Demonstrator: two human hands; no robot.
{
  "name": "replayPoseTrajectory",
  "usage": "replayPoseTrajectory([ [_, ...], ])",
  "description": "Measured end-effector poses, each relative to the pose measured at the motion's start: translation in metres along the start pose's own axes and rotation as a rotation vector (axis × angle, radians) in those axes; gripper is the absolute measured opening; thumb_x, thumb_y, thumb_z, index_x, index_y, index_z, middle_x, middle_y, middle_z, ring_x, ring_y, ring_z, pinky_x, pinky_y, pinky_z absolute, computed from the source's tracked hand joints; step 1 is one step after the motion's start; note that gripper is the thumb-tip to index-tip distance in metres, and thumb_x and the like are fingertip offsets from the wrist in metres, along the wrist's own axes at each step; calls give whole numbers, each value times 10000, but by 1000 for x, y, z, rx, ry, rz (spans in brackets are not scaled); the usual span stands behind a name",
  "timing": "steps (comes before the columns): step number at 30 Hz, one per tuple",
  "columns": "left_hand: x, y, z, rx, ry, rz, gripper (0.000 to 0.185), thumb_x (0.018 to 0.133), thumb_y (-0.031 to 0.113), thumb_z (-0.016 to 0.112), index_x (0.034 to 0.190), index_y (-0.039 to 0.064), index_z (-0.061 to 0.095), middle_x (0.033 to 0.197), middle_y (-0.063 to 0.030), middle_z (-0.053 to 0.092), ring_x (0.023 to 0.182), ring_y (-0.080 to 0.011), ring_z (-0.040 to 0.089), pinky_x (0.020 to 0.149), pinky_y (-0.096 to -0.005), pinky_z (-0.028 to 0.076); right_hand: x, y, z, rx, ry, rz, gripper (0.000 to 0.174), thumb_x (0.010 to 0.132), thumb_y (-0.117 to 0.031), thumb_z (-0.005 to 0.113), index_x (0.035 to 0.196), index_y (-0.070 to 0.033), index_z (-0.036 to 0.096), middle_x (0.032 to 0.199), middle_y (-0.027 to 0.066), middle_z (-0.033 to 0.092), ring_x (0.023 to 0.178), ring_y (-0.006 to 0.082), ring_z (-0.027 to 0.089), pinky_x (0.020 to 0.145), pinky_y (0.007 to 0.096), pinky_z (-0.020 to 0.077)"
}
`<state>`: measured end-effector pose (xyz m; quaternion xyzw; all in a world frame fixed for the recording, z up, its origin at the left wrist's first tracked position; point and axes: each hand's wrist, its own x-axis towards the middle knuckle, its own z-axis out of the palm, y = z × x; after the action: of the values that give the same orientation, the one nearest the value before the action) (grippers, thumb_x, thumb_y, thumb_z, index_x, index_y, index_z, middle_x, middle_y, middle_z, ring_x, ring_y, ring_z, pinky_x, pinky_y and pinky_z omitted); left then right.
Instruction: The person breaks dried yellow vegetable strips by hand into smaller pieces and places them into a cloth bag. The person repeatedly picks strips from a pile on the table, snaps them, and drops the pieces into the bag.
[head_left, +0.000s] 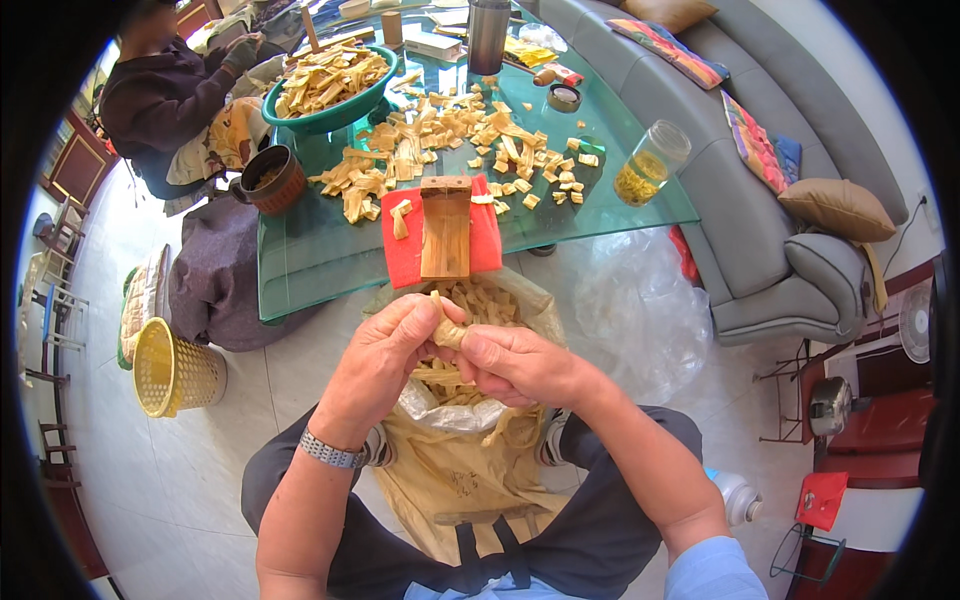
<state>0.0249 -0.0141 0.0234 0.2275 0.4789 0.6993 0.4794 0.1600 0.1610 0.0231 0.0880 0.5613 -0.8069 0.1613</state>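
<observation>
Between the fingertips of my left hand (394, 330) and my right hand (517, 360) is a pale, folded strip of dried plant material (448, 331). Both hands grip it, the left at its upper end and the right at its lower right. Below them stands a wide-mouthed woven sack (450, 415) full of similar strips (487, 304). A wooden block tool (445, 244) rests on a red cloth (486, 229) at the table's near edge, its front end overhanging. One short strip (401, 219) lies on the cloth left of the block.
Strips and cut pieces (420, 139) are strewn over the glass table (600, 217). A green basin (330, 124) heaped with strips, a brown mug (271, 184), a jar (651, 165) and a tumbler (489, 37) stand there too. A person (169, 97) sits at left. Nearby are a yellow basket (180, 371) and grey sofa (720, 180).
</observation>
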Motion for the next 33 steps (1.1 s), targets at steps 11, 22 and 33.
replayPoseTrajectory([
  [11,8,-9,5,94,257,4,281,1069,321,593,1022,64,695,908,38,654,809,-50,544,748,-236,440,17,14,15,-503,373,-479,439,927,-71,773,1271,-98,501,1025,0,541,906,65,611,745,248,514],
  [22,12,-18,14,69,279,-60,275,1060,327,604,943,87,666,841,61,585,779,-43,489,712,-230,394,21,10,10,-745,419,-594,262,889,-74,800,1036,-57,583,960,40,524,815,115,561,719,287,499],
  [33,21,-13,-2,-119,305,20,258,1089,315,543,1092,69,620,933,5,629,831,-104,608,755,-284,507,20,7,13,-251,472,-313,108,985,-136,709,1017,-41,671,928,0,599,820,72,591,686,245,485],
])
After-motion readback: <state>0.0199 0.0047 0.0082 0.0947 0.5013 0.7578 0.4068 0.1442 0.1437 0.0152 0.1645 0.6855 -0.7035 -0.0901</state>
